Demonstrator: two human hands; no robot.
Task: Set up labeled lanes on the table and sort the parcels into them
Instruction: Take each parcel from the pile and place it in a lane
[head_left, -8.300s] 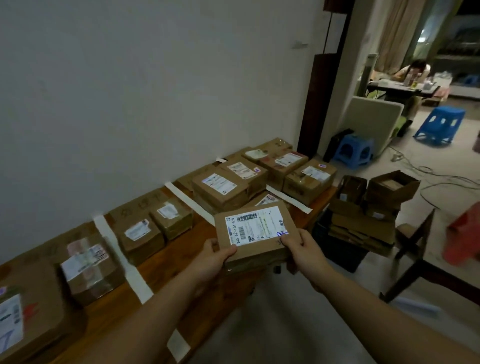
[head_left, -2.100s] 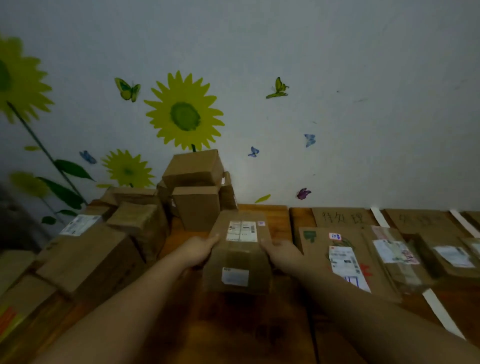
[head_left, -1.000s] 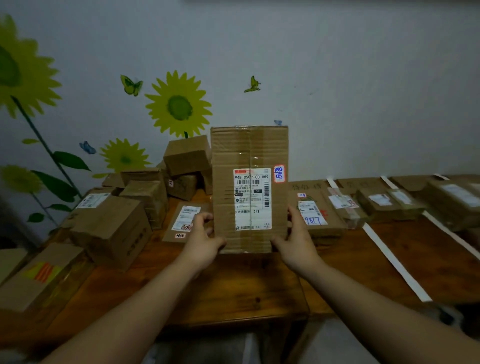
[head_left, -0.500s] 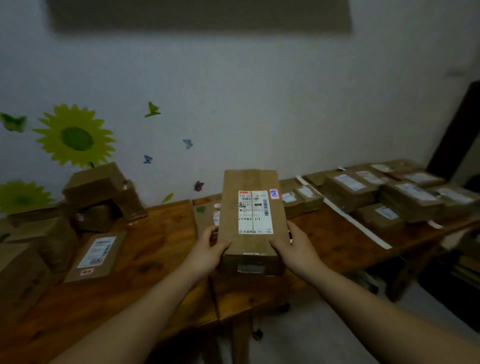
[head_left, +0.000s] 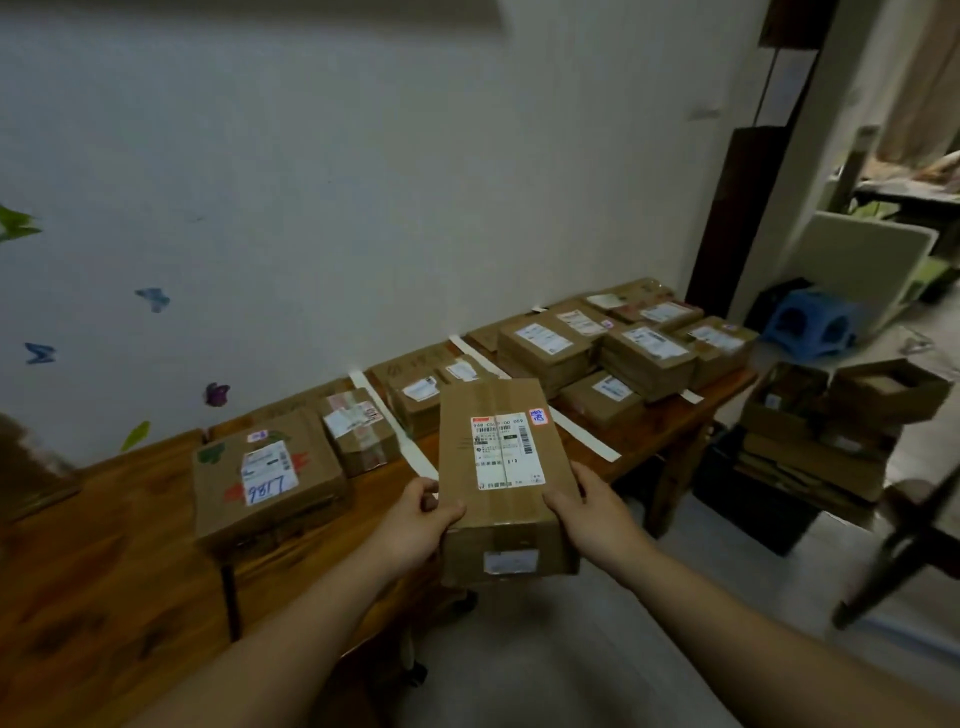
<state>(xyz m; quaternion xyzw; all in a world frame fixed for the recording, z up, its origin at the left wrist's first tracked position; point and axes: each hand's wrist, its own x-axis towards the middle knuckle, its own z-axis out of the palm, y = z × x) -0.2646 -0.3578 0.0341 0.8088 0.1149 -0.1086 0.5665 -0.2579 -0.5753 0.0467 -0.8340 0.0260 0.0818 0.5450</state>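
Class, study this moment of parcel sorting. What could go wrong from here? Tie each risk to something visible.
The left hand and right hand grip the tall brown cardboard parcel only at its near end, partly over the floor; it might tip forward and drop.
The far lanes hold stacked brown parcels; setting it there could topple one or cover a white tape strip.
Open cardboard boxes on the floor could trip the person.

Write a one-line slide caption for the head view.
A labelled parcel gripped by the left hand and right hand, before a wooden table where white tape strips separate lanes of sorted parcels.
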